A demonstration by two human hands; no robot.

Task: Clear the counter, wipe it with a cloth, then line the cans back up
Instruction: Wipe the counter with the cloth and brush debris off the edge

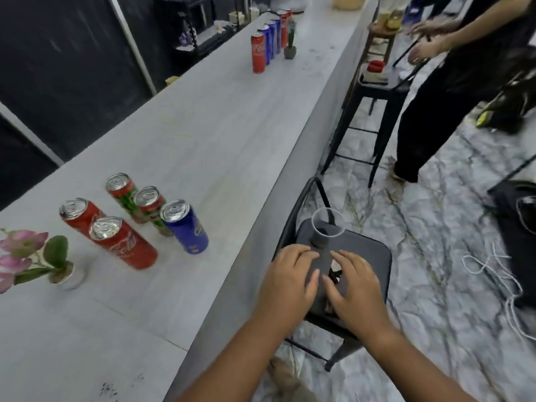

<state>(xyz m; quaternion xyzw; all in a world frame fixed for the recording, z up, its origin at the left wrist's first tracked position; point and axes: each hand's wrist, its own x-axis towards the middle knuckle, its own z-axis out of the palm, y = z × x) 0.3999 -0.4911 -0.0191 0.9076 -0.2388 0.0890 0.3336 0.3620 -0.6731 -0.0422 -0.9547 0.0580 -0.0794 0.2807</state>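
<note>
Both my hands are off the counter, over a black chair [368,256] to its right. My left hand [290,274] and my right hand [353,282] press from either side on a tall clear plastic cup [326,236] that stands over the chair seat. On the grey counter [203,140] at the near left stand several cans: two red cola cans [124,242], two red-and-green cans [148,207] and a blue can [185,227]. A second row of red and blue cans [268,42] stands far down the counter.
A small pot of pink flowers [37,259] sits at the counter's near left. A little cactus pot [291,42] stands by the far cans. Black stools [374,82] line the counter's right side, and another person [452,82] stands there. White cord [499,274] lies on the marble floor.
</note>
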